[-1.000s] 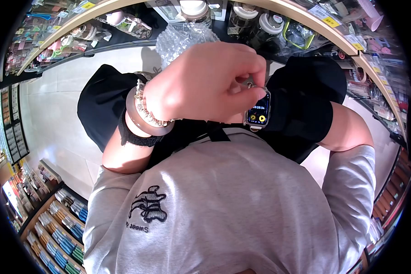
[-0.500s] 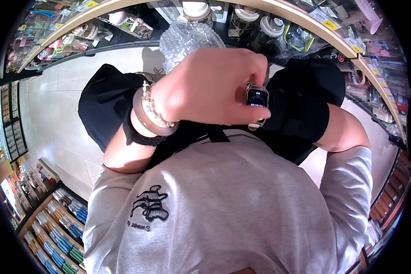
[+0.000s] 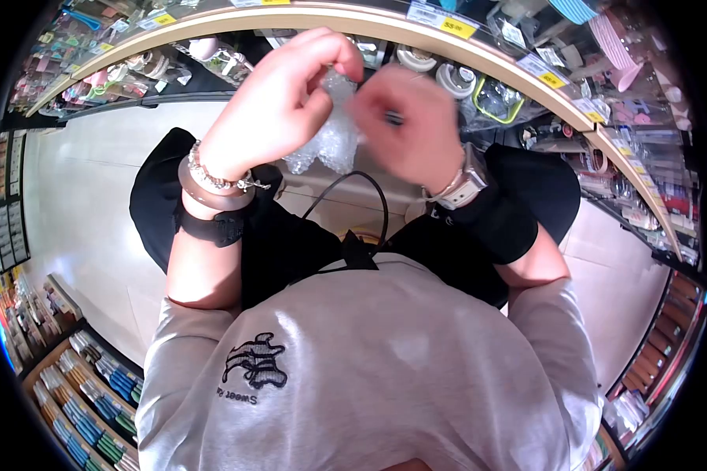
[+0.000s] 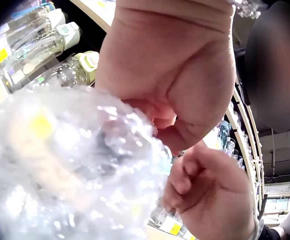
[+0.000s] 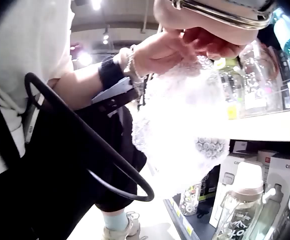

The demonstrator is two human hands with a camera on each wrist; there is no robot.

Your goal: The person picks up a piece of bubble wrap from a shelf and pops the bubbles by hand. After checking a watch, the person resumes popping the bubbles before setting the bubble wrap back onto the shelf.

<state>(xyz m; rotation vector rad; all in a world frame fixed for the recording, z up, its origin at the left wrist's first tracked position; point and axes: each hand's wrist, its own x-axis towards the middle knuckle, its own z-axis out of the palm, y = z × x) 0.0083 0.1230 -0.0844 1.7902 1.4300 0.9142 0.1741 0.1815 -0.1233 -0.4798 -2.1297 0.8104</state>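
A bubble-wrapped bundle (image 3: 322, 141) hangs between my hands, its wrapping crinkled and translucent. In the right wrist view the bundle (image 5: 182, 120) is washed out by glare, and its top reaches up to both hands' fingers. My left hand (image 3: 279, 106), with a beaded bracelet and a bangle, has curled fingers that pinch the wrap near its top. My right hand (image 3: 412, 122), with a watch (image 3: 467, 188) on its wrist, is blurred. Its fingers curl beside the top of the wrap, but I cannot tell whether they grip it. In the left wrist view the right hand (image 4: 210, 192) shows below the left hand (image 4: 170, 65).
A wooden shelf edge (image 3: 346, 17) with price tags curves across the front. Under it stand lidded bottles (image 5: 240, 205) and boxes. A dark cord loop (image 3: 349, 177) stands at the lap. Racks of packaged goods (image 3: 78, 408) lie at the left.
The left hand has moved forward and left, off the right wrist, where it overlapped the watch. The right hand, hidden before, now shows further forward. The bubble-wrapped bundle has shifted and lies between the hands.
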